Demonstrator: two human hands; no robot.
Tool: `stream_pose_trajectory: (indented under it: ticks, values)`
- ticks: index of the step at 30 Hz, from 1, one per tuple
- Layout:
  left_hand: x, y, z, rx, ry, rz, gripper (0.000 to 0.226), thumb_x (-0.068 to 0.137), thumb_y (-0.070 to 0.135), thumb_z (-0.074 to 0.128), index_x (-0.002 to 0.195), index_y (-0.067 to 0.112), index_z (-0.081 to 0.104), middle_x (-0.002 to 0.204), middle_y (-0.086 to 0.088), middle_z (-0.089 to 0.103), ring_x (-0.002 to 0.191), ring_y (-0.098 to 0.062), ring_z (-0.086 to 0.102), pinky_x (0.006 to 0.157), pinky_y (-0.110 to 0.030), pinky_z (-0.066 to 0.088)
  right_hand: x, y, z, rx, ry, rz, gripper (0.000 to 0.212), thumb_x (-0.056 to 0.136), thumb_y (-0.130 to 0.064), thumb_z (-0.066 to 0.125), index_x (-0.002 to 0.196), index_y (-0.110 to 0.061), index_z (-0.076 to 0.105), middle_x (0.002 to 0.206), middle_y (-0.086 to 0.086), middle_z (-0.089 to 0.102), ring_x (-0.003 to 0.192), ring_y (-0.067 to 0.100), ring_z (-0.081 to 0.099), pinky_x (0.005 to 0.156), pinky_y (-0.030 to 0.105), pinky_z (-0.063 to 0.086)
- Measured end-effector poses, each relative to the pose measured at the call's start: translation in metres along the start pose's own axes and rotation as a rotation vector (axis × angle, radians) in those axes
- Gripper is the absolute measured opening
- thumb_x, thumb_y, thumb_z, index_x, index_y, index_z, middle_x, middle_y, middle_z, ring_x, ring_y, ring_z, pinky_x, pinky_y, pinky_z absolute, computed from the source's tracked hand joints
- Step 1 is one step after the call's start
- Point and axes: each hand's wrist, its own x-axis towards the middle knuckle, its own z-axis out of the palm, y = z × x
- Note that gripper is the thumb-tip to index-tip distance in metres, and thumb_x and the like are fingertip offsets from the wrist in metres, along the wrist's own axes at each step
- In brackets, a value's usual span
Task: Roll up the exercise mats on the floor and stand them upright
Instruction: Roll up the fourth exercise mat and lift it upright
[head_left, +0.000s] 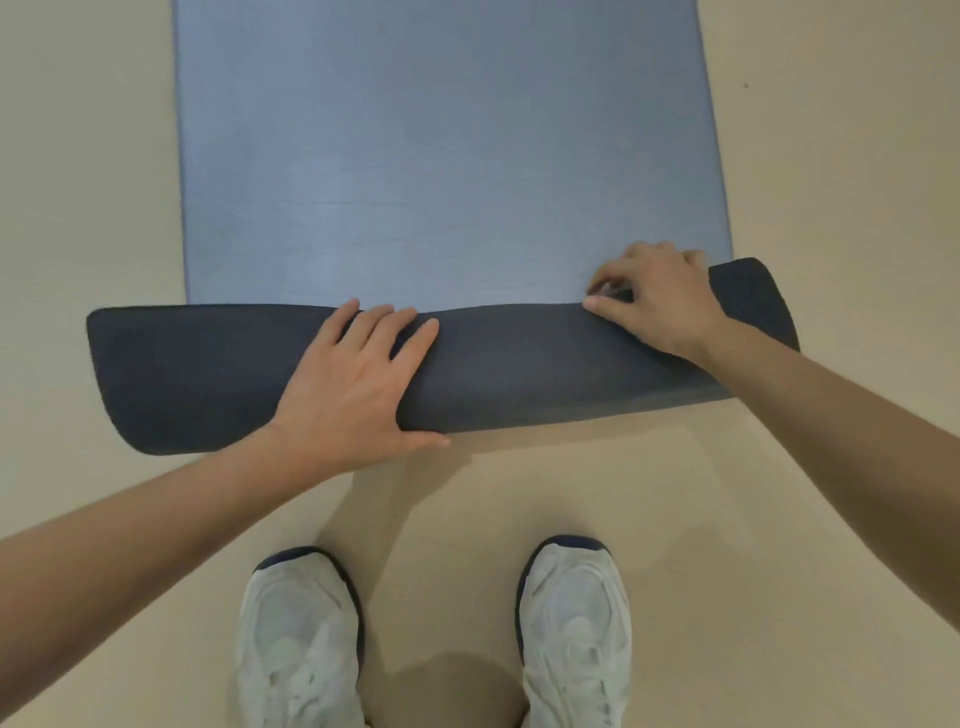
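A blue exercise mat (441, 156) lies flat on the floor and runs away from me. Its near end is turned over into a dark grey roll (519, 364) that lies across the view. My left hand (353, 384) presses flat on the middle of the roll, fingers straight and thumb at its near edge. My right hand (654, 301) is on the right part of the roll, its fingers curled over the far edge and its thumb on top.
The beige floor (88, 208) surrounds the mat on both sides. My two white shoes (301, 639) stand close in front of the roll, at the bottom of the view.
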Motion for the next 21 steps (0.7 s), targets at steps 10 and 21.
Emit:
stream_pose_trajectory:
  ticks: [10, 21]
  values:
    - [0.015, -0.009, -0.027, -0.217, -0.268, -0.013, 0.076, 0.077, 0.086, 0.05, 0.137, 0.039, 0.046, 0.114, 0.012, 0.064, 0.097, -0.018, 0.063, 0.083, -0.038, 0.048, -0.07, -0.033, 0.014, -0.182, 0.008, -0.275, 0.104, 0.072, -0.095, 0.036, 0.148, -0.026, 0.051, 0.145, 0.005, 0.055, 0.129, 0.034, 0.049, 0.117, 0.062, 0.026]
    - [0.025, -0.031, -0.032, -0.46, -0.31, -0.035, 0.063, 0.066, 0.079, 0.073, 0.111, 0.035, 0.065, 0.084, 0.017, 0.064, 0.079, -0.007, 0.059, 0.072, -0.033, 0.049, -0.064, -0.047, 0.002, -0.237, -0.02, -0.27, 0.094, 0.073, -0.096, 0.012, 0.116, -0.026, 0.058, 0.095, -0.003, 0.062, 0.085, 0.021, 0.06, 0.067, 0.036, 0.044]
